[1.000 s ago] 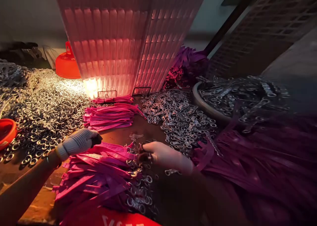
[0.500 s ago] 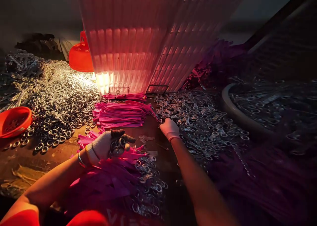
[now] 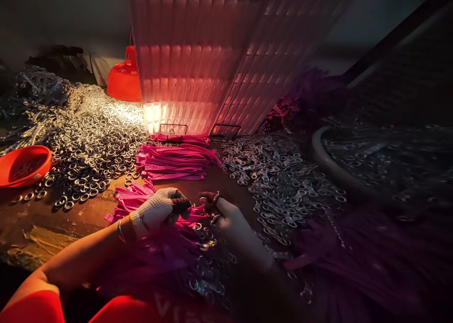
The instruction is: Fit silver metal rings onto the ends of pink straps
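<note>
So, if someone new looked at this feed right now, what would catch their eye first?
First the glowing ribbed pink stack at the back centre, lit bright at its base. Next the big spread of metal rings over the left of the table, with a neat pile of pink straps in the middle. In front, the gloved left hand and right hand meet over loose straps with rings.

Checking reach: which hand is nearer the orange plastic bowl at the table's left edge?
Left. The gloved left hand is right of the orange plastic bowl; the right hand lies farther right.
</note>
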`<action>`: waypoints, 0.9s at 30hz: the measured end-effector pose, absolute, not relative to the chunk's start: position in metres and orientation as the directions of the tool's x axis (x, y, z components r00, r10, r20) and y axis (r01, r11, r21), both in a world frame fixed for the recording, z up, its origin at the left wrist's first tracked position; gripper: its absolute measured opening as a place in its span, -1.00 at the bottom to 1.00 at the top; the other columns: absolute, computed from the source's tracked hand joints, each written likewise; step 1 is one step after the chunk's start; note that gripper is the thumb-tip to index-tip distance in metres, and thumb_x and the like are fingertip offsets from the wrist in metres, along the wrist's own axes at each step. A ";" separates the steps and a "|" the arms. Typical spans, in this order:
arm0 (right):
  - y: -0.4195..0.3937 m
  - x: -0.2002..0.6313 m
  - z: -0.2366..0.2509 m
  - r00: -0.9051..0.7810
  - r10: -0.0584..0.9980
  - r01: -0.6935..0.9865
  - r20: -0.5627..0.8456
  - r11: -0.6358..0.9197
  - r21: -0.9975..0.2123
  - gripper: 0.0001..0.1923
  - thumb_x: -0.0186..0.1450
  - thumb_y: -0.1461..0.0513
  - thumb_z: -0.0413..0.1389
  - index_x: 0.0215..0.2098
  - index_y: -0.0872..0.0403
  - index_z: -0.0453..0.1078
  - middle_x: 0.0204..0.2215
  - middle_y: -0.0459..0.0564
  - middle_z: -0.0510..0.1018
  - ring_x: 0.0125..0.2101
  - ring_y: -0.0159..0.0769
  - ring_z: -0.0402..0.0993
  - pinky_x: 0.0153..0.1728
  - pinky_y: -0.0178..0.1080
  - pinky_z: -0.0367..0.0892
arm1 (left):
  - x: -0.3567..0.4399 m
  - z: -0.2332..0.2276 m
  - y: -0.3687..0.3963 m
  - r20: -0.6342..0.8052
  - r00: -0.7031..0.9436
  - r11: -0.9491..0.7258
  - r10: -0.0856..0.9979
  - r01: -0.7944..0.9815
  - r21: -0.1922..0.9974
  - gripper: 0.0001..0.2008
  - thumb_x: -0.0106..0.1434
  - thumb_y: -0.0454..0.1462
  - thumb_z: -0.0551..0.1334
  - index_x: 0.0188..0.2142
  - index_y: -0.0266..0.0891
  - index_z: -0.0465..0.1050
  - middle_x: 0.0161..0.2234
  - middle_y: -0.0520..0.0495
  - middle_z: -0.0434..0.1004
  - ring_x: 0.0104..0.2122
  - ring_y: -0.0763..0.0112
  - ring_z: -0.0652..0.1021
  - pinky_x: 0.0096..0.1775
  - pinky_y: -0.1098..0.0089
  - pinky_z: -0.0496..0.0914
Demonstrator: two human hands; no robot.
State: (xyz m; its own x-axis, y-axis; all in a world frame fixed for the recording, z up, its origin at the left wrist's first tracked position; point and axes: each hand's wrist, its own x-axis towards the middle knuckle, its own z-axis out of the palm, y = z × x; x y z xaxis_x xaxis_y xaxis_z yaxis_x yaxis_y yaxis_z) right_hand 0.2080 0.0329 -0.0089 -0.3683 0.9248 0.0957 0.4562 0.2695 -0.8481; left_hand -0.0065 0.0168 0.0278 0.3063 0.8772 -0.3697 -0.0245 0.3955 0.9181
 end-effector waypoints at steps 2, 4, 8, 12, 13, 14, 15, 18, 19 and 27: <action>0.018 0.195 0.004 -0.394 0.915 0.399 0.085 0.253 -0.881 -0.63 0.28 0.22 0.03 0.04 0.02 0.42 -0.12 0.04 0.61 -0.15 -0.20 0.51 -0.15 -0.20 0.40 | -0.002 0.023 0.012 -0.287 0.258 0.297 0.923 0.000 0.955 -0.71 0.20 -0.07 0.28 -0.43 -0.26 0.37 -0.64 0.08 0.37 -0.73 0.61 0.25 -0.68 0.54 0.10; 0.010 0.186 0.013 -0.405 0.911 0.385 0.080 0.249 -0.889 -0.69 0.28 0.21 0.05 -0.02 0.02 0.44 -0.17 0.00 0.61 -0.18 -0.21 0.51 -0.18 -0.22 0.38 | 0.001 0.020 0.008 -0.233 0.228 0.235 0.945 0.020 0.972 -0.69 0.22 -0.04 0.26 -0.39 -0.25 0.36 -0.64 0.11 0.33 -0.71 0.59 0.27 -0.66 0.55 0.13; 0.005 0.181 0.018 -0.351 0.924 0.456 0.150 0.309 -0.834 -0.78 0.27 0.27 0.01 -0.18 0.05 0.46 -0.32 -0.03 0.60 -0.30 -0.25 0.48 -0.26 -0.25 0.31 | 0.000 0.024 0.004 -0.135 0.284 0.098 0.949 0.142 0.985 -0.83 0.26 -0.18 0.18 -0.37 -0.25 0.37 -0.54 0.06 0.40 -0.61 0.57 0.32 -0.57 0.54 0.19; 0.000 0.180 0.013 -0.394 0.881 0.610 0.263 0.465 -0.642 -0.89 0.19 0.29 0.04 -0.41 0.06 0.42 -0.45 -0.02 0.53 -0.41 -0.27 0.39 -0.37 -0.27 0.20 | -0.006 0.034 0.002 -0.123 0.377 0.023 0.918 0.259 0.966 -0.98 0.09 -0.36 0.18 -0.46 -0.26 0.36 -0.53 0.05 0.38 -0.54 0.56 0.33 -0.52 0.54 0.16; -0.003 0.178 0.012 -0.393 0.865 0.652 0.311 0.501 -0.570 -0.91 0.16 0.28 0.06 -0.47 0.06 0.39 -0.48 -0.01 0.50 -0.43 -0.27 0.35 -0.39 -0.27 0.17 | -0.006 0.035 0.001 -0.172 0.380 0.094 0.909 0.213 0.972 -0.98 0.09 -0.34 0.17 -0.46 -0.26 0.36 -0.55 0.05 0.36 -0.57 0.56 0.31 -0.55 0.53 0.14; -0.005 0.176 0.011 -0.382 0.849 0.689 0.365 0.525 -0.500 -0.92 0.14 0.26 0.08 -0.50 0.06 0.37 -0.50 0.01 0.48 -0.44 -0.27 0.32 -0.40 -0.26 0.14 | -0.006 0.036 0.001 -0.230 0.379 0.187 0.896 0.148 0.971 -0.95 0.12 -0.31 0.16 -0.45 -0.25 0.35 -0.58 0.06 0.33 -0.61 0.57 0.28 -0.58 0.53 0.11; -0.007 0.173 0.010 -0.364 0.835 0.719 0.414 0.534 -0.445 -0.92 0.13 0.24 0.09 -0.51 0.07 0.37 -0.50 0.03 0.47 -0.44 -0.26 0.31 -0.40 -0.24 0.12 | -0.005 0.036 0.001 -0.287 0.382 0.280 0.878 0.074 0.957 -0.91 0.16 -0.27 0.16 -0.44 -0.24 0.33 -0.61 0.08 0.29 -0.65 0.58 0.24 -0.62 0.53 0.07; -0.007 0.168 0.007 -0.277 0.873 0.724 0.401 0.464 -0.511 -0.87 0.18 0.21 0.07 -0.45 0.09 0.41 -0.50 0.03 0.50 -0.46 -0.27 0.33 -0.42 -0.26 0.11 | -0.001 0.034 0.007 -0.348 0.397 0.410 0.850 -0.082 0.908 -0.80 0.21 -0.15 0.17 -0.44 -0.20 0.25 -0.67 0.16 0.17 -0.73 0.61 0.13 -0.68 0.53 -0.02; -0.004 0.169 0.006 -0.257 0.910 0.693 0.326 0.409 -0.594 -0.85 0.21 0.21 0.04 -0.44 0.09 0.40 -0.52 0.00 0.50 -0.49 -0.29 0.33 -0.45 -0.28 0.11 | -0.001 0.032 0.013 -0.333 0.406 0.399 0.851 -0.087 0.913 -0.78 0.22 -0.13 0.18 -0.44 -0.20 0.24 -0.67 0.17 0.17 -0.74 0.61 0.13 -0.69 0.54 -0.02; 0.025 0.196 -0.013 -0.152 0.976 0.503 0.154 0.211 -0.838 -0.73 0.33 0.13 0.00 -0.24 0.07 0.50 -0.35 0.02 0.62 -0.25 -0.18 0.50 -0.24 -0.28 0.29 | -0.001 0.005 0.120 -0.167 0.250 -0.105 0.954 0.796 0.596 -0.78 0.32 -0.24 0.15 -0.29 -0.33 0.53 -0.51 -0.01 0.45 -0.50 0.46 0.48 -0.45 0.47 0.33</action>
